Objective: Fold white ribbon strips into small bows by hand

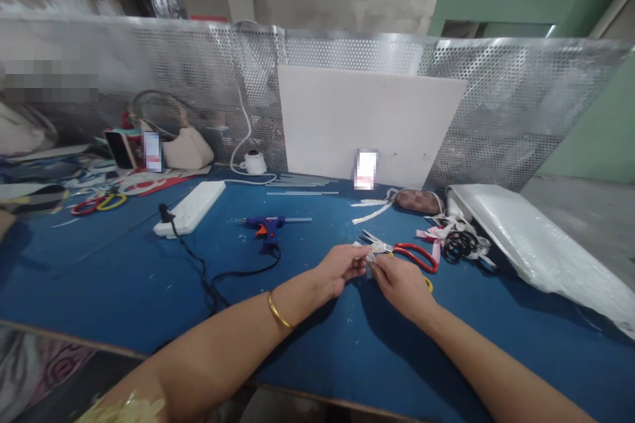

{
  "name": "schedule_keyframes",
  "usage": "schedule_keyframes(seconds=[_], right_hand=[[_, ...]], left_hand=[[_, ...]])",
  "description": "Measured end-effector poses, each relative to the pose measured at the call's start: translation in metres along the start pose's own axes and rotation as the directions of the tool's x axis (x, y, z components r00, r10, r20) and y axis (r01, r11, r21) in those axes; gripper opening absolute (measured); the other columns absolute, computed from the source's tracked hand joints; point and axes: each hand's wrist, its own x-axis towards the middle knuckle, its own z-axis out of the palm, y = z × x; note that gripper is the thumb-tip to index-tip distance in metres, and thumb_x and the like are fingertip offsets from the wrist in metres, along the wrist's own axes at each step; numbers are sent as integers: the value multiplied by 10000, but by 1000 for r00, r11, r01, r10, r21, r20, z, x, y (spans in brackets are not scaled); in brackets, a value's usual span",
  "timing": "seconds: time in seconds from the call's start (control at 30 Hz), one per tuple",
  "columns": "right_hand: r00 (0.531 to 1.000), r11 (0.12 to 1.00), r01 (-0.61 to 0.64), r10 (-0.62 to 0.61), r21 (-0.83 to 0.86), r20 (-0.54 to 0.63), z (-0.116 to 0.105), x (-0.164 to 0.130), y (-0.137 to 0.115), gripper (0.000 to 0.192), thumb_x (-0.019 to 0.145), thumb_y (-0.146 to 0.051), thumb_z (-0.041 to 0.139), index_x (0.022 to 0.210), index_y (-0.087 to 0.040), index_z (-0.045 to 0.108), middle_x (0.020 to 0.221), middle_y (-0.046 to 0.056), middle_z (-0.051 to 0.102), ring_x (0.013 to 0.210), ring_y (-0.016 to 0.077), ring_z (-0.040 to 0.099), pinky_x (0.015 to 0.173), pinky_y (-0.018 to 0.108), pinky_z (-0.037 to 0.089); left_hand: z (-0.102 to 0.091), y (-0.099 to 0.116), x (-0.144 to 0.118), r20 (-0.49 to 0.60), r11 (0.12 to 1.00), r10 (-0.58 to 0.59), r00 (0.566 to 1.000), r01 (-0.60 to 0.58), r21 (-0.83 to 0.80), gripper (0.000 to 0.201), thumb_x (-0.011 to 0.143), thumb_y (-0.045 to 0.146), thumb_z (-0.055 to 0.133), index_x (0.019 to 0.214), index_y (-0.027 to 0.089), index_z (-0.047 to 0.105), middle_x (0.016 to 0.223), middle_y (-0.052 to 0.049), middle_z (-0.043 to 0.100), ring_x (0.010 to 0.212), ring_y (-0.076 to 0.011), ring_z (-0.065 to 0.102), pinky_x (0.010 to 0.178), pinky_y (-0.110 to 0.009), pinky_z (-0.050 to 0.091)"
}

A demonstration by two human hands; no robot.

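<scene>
Left forearm with gold bangle (278, 311) nearest; left hand (337, 269) and right hand (399, 283) pinch small white ribbon piece (368, 252) together over blue counter (124, 277); red-handled scissors (414, 254) just beside; glue gun (266, 227) near.

A blue glue gun (268, 226) is laid on the blue table (124, 277), its black cord trailing toward a white power strip (191, 207). A white board (367, 122) is propped against the perforated metal screen (520, 106). A beige handbag (186, 147) is seen far left.

Both hands (370, 271) pinch white ribbon (370, 252) (blue table (124, 277)).
</scene>
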Motion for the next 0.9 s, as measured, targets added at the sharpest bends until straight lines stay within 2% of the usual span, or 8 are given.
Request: schedule_keyframes(seconds=[0.3, 0.47, 0.53, 0.63, 0.73, 0.9], right_hand=[[999, 999, 37, -38, -32, -18, -1, -1, -2, 245, 905, -238, 373, 724, -175, 526, 682, 27, 603, 614, 147, 546, 544, 257, 240], [987, 987, 153, -155, -57, -30, 5, -2, -1, 242, 905, -194, 340, 738, -183, 514, 701, 30, 598, 624, 157, 535, 541, 271, 236], [985, 986, 161, -164, -44, -49, 7, -2, -1, 252, 914, -202, 321, 745, -187, 507, 713, 31, 598, 632, 161, 537, 542, 271, 242], [994, 998, 59, -58, 13, -95, 10, -1, -1, 279, 930, -296, 322, 719, -195, 475, 686, 21, 580, 614, 159, 537, 538, 265, 258], [992, 996, -50, 57, 70, -115, 9, -1, -1, 308, 905, -434, 373, 722, -201, 460, 677, 16, 575, 610, 169, 547, 540, 263, 279], [984, 973, -106, 133, 205, -123, 3, 0, 2, 269, 903, -428, 378, 802, -214, 507, 766, 19, 616, 675, 176, 582, 593, 264, 332]], left_hand=[[3, -1, -4, -17, 999, 33, 999, -33, -21, 215, 584, 231, 764, 708, 106, 641, 607, -14, 572, 574, -86, 514, 572, -202, 425], [4, -5, -3, -48, 995, 95, 994, -96, -10, 224, 536, 224, 779, 607, 110, 600, 550, 0, 540, 529, -81, 482, 562, -211, 410], [4, -6, -4, -51, 993, 116, 992, -116, -5, 243, 511, 233, 794, 605, 109, 607, 556, -4, 547, 530, -86, 485, 567, -221, 411], [6, -3, -4, -78, 988, 156, 985, -157, -8, 257, 516, 267, 795, 638, 114, 627, 571, -5, 559, 547, -96, 502, 597, -237, 424], [14, 11, 1, -130, 976, 210, 969, -214, -22, 245, 570, 308, 764, 661, 127, 628, 594, -11, 579, 551, -103, 515, 594, -243, 421], [31, 40, 10, -215, 940, 319, 923, -337, -52, 234, 625, 333, 727, 729, 144, 635, 696, -22, 635, 615, -103, 555, 620, -223, 416]])
